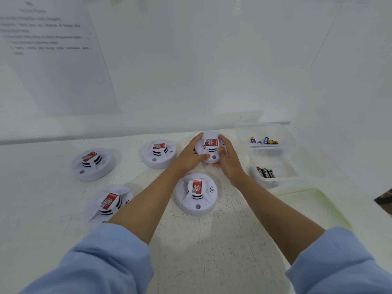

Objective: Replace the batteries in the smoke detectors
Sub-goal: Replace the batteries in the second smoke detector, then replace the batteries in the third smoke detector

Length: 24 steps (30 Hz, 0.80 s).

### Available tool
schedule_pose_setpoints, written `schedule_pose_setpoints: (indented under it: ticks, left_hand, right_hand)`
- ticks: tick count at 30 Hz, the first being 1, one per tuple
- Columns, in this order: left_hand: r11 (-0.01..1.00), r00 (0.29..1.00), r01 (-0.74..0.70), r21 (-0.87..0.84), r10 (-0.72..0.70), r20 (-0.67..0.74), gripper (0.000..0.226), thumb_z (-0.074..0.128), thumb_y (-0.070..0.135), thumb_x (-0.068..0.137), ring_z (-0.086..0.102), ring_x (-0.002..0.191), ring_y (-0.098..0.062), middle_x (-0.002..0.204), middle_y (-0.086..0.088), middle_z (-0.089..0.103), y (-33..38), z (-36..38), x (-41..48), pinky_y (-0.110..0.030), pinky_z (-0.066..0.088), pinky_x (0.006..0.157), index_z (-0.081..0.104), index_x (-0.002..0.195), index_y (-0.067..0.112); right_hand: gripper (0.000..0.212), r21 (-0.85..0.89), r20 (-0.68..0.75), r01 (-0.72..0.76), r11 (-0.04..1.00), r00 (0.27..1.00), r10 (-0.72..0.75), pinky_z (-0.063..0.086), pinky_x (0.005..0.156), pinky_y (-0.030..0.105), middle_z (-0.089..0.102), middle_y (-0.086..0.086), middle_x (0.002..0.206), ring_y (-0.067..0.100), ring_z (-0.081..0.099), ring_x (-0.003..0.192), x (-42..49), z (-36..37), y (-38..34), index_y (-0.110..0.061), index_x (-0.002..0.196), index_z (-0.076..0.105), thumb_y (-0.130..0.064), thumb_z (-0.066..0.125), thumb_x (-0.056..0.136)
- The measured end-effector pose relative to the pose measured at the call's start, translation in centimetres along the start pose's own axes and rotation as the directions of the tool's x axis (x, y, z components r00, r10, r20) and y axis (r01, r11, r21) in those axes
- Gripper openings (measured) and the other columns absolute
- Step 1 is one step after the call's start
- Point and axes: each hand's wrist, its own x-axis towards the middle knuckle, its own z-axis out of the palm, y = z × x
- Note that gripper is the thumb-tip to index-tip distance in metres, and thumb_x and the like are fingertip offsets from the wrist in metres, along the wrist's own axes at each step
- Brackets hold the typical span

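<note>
Several white round smoke detectors with red labels lie on the white table. Both hands clasp the far one [210, 145]: my left hand [191, 157] grips its left side and my right hand [228, 160] its right side. Another detector [196, 194] sits just in front, between my forearms. Further detectors lie at the middle back [158, 153], the far left [93, 164] and the near left [109, 203], the last partly hidden by my left arm. Blue and gold batteries [264, 141] and black batteries [265, 172] sit in clear boxes on the right.
A clear plastic box [284, 132] at the back right holds the blue batteries; a second clear box [290, 166] in front of it holds the black ones. A green-rimmed lid [331, 209] lies near right. A printed sheet [53, 49] hangs on the wall at left.
</note>
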Motion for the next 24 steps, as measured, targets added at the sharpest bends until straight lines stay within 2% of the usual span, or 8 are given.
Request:
schedule_pose_setpoints:
  ticks: [3,7,8,10,12,16,20,24]
  left_hand:
    - [0.999,1.0,-0.002,0.049,0.003,-0.006,0.071,0.058,0.006,0.089,0.039,0.132,-0.022,0.15,-0.003,0.032,-0.2,-0.1,-0.3,-0.026,0.04,0.098,0.02,0.147,0.021]
    - [0.983,0.999,0.005,0.186,0.005,-0.053,0.071,0.058,0.009,0.09,0.033,0.137,-0.024,0.152,-0.004,0.03,0.2,0.1,0.0,-0.034,0.032,0.108,0.017,0.148,0.02]
    - [0.978,0.999,0.012,0.208,0.0,-0.054,0.071,0.057,0.01,0.091,0.032,0.137,-0.024,0.152,-0.004,0.029,0.2,0.2,0.1,-0.034,0.031,0.108,0.016,0.148,0.02]
    - [0.968,0.998,0.033,0.251,-0.021,-0.051,0.07,0.057,0.014,0.092,0.031,0.138,-0.024,0.153,-0.004,0.028,0.2,0.2,0.3,-0.035,0.028,0.112,0.016,0.148,0.022]
    - [0.947,0.998,0.058,0.316,-0.046,-0.046,0.069,0.057,0.021,0.092,0.028,0.14,-0.024,0.153,-0.004,0.027,-0.1,0.2,0.6,-0.042,0.024,0.115,0.017,0.148,0.025]
    - [0.93,0.996,0.092,0.355,-0.081,-0.048,0.065,0.056,0.026,0.092,0.027,0.14,-0.024,0.152,-0.006,0.03,-0.5,0.3,1.0,-0.045,0.022,0.115,0.021,0.147,0.027]
    - [0.939,0.994,0.107,0.326,-0.09,-0.065,0.074,0.058,0.038,0.081,0.031,0.138,-0.024,0.15,-0.006,0.034,-0.4,0.4,0.7,-0.045,0.023,0.114,0.024,0.146,0.027]
    - [0.914,0.996,0.083,0.397,-0.065,-0.058,0.063,0.054,0.027,0.093,0.032,0.137,-0.025,0.149,-0.005,0.035,-0.5,0.6,0.7,-0.045,0.023,0.114,0.021,0.147,0.025]
  right_hand:
    - [0.041,-0.116,-0.012,0.025,0.993,1.0,-0.026,0.043,0.102,0.033,0.045,0.005,0.14,0.021,0.046,0.125,0.2,0.4,0.2,-0.017,0.141,0.033,-0.01,0.029,0.1]
    - [0.042,-0.264,-0.066,0.012,0.964,0.997,-0.03,0.025,0.106,0.025,0.045,0.003,0.141,0.02,0.039,0.129,0.6,0.9,0.6,-0.018,0.141,0.034,-0.01,0.029,0.1]
    - [0.042,-0.299,-0.076,0.002,0.954,0.997,-0.026,0.023,0.101,0.023,0.05,0.004,0.134,0.02,0.04,0.125,0.7,0.9,0.8,-0.02,0.14,0.035,-0.011,0.028,0.1]
    - [0.042,-0.344,-0.095,-0.035,0.938,0.995,0.002,0.018,0.077,0.02,0.056,0.006,0.113,0.023,0.038,0.111,1.2,0.9,1.3,-0.022,0.141,0.036,-0.014,0.026,0.1]
    - [0.043,-0.385,-0.101,-0.056,0.921,0.995,0.018,0.015,0.068,0.022,0.057,0.007,0.109,0.026,0.037,0.108,1.4,0.7,1.7,-0.022,0.141,0.036,-0.015,0.026,0.1]
    - [0.043,-0.465,-0.112,-0.061,0.883,0.994,0.01,0.014,0.069,0.019,0.053,0.005,0.131,0.03,0.038,0.12,1.7,0.8,2.0,-0.021,0.141,0.037,-0.014,0.027,0.1]
    - [0.044,-0.461,-0.121,-0.07,0.885,0.993,0.015,0.014,0.069,0.018,0.054,0.006,0.131,0.03,0.039,0.121,1.8,0.9,2.0,-0.02,0.14,0.038,-0.011,0.026,0.099]
    - [0.044,-0.457,-0.123,-0.082,0.886,0.992,0.028,0.014,0.069,0.018,0.052,0.007,0.133,0.029,0.038,0.123,1.6,0.7,1.9,-0.02,0.14,0.037,-0.011,0.025,0.099]
